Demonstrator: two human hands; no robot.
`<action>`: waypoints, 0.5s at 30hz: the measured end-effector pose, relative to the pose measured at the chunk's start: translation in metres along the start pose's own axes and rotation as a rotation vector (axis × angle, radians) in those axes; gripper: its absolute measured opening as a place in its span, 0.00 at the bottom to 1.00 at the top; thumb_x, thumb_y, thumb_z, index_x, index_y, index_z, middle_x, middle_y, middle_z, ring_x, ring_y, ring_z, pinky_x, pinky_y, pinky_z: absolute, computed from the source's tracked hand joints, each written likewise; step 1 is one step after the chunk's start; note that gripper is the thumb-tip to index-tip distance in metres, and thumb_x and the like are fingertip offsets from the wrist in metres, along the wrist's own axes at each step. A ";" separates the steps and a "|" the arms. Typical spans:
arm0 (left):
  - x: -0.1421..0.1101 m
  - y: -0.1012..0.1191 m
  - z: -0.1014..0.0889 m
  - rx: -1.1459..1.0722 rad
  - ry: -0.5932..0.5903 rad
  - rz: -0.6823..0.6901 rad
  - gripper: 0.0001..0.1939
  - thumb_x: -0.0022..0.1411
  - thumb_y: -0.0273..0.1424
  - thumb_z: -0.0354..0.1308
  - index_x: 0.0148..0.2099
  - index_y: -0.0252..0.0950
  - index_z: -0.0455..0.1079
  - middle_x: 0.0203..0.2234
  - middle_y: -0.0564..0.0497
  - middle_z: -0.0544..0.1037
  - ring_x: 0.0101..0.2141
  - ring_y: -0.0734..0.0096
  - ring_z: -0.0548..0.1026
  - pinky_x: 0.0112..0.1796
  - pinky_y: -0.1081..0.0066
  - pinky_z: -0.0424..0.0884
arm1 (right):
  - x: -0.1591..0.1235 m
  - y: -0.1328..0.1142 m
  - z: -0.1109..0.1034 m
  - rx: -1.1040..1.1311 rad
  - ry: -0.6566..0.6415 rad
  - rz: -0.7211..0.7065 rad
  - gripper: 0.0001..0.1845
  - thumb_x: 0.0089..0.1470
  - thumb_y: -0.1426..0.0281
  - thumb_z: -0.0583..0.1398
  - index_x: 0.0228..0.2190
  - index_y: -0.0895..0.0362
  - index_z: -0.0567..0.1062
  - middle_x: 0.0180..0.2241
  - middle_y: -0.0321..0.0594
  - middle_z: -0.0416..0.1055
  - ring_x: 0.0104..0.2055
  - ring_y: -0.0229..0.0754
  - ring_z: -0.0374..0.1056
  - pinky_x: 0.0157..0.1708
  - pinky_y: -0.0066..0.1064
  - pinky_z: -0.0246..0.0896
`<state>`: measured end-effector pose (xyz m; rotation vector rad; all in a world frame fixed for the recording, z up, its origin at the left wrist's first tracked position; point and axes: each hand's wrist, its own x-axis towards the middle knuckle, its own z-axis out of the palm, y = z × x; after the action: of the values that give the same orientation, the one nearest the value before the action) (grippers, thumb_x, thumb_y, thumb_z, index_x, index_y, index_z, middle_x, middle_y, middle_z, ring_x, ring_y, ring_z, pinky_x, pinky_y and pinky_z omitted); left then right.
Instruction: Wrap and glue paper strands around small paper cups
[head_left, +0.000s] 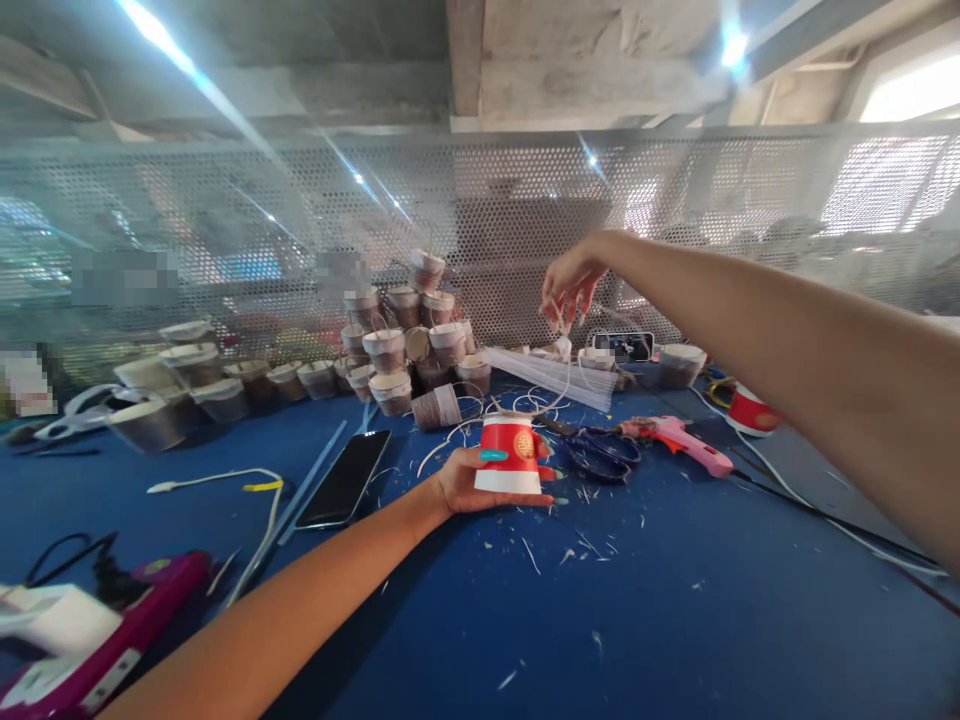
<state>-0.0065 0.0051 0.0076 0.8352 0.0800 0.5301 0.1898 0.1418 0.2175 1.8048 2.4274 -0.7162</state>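
Observation:
My left hand [459, 484] is closed around a red and white paper cup [511, 468] with a gold emblem, held upside down just above the blue tabletop. Its thumb presses the near side, and the fingers pass behind and beneath. A thin white cord [568, 378] curves up from the top of the cup. Raised beyond it to the right, my right hand [574, 280] pinches the cord with bent fingers. Dark-handled scissors [604, 455] lie beside the cup, next to a pink glue gun [684, 445].
Stacked cord-wrapped cups [385, 350] stand behind, before a perforated metal screen [517, 220]. A phone [345, 480] and a purple power strip [161, 605] lie to the left. Clear glue sticks [555, 378] are at the back; another red cup [750, 412] sits right. Cord scraps litter the table.

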 end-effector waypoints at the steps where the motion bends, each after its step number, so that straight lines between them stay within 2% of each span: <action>1: 0.000 0.000 0.000 0.005 0.003 -0.004 0.26 0.40 0.28 0.62 0.45 0.32 0.65 0.38 0.45 0.74 0.43 0.56 0.71 0.48 0.49 0.60 | 0.001 -0.002 0.008 0.053 -0.085 0.008 0.18 0.50 0.74 0.50 0.28 0.83 0.67 0.37 0.52 0.72 0.36 0.31 0.69 0.34 0.22 0.58; 2: 0.000 0.000 0.001 0.009 0.006 -0.010 0.26 0.40 0.28 0.62 0.45 0.32 0.66 0.38 0.45 0.74 0.43 0.56 0.71 0.48 0.50 0.60 | 0.001 -0.004 0.015 0.084 -0.108 -0.003 0.15 0.48 0.75 0.53 0.30 0.81 0.68 0.37 0.50 0.72 0.35 0.30 0.69 0.33 0.23 0.59; 4: 0.000 0.000 0.002 0.014 0.011 -0.023 0.26 0.39 0.28 0.63 0.45 0.32 0.66 0.37 0.45 0.74 0.43 0.55 0.71 0.48 0.50 0.60 | 0.000 -0.011 0.030 0.146 -0.067 -0.081 0.11 0.45 0.78 0.58 0.33 0.73 0.71 0.39 0.46 0.73 0.33 0.30 0.70 0.32 0.23 0.61; 8: 0.002 -0.001 0.000 0.037 0.010 -0.024 0.26 0.39 0.27 0.63 0.45 0.33 0.66 0.39 0.44 0.74 0.43 0.53 0.71 0.47 0.49 0.60 | -0.009 -0.023 0.050 0.165 -0.062 -0.154 0.15 0.42 0.79 0.61 0.36 0.63 0.73 0.40 0.40 0.72 0.31 0.31 0.70 0.31 0.27 0.62; 10: 0.002 -0.002 -0.002 0.063 0.021 -0.011 0.26 0.39 0.26 0.63 0.46 0.34 0.66 0.42 0.43 0.73 0.43 0.54 0.71 0.47 0.50 0.61 | -0.019 -0.022 0.058 0.059 0.055 -0.168 0.14 0.42 0.78 0.62 0.35 0.61 0.74 0.38 0.40 0.73 0.30 0.33 0.69 0.32 0.28 0.62; 12: 0.003 -0.004 -0.004 0.086 0.045 0.013 0.27 0.40 0.25 0.62 0.47 0.34 0.66 0.44 0.43 0.73 0.44 0.54 0.71 0.47 0.50 0.62 | -0.034 -0.013 0.068 -0.054 0.228 -0.206 0.13 0.41 0.76 0.63 0.34 0.59 0.75 0.35 0.40 0.73 0.33 0.38 0.69 0.34 0.30 0.61; 15: 0.003 -0.006 -0.006 0.112 0.084 0.061 0.29 0.41 0.23 0.61 0.49 0.37 0.64 0.44 0.44 0.73 0.43 0.54 0.72 0.45 0.51 0.63 | -0.062 0.020 0.095 -0.264 0.523 -0.195 0.12 0.45 0.69 0.61 0.34 0.59 0.73 0.34 0.47 0.71 0.37 0.47 0.68 0.36 0.37 0.61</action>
<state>-0.0030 0.0079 -0.0004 0.9271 0.1626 0.6224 0.2053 0.0549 0.1437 1.8390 2.8653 0.1031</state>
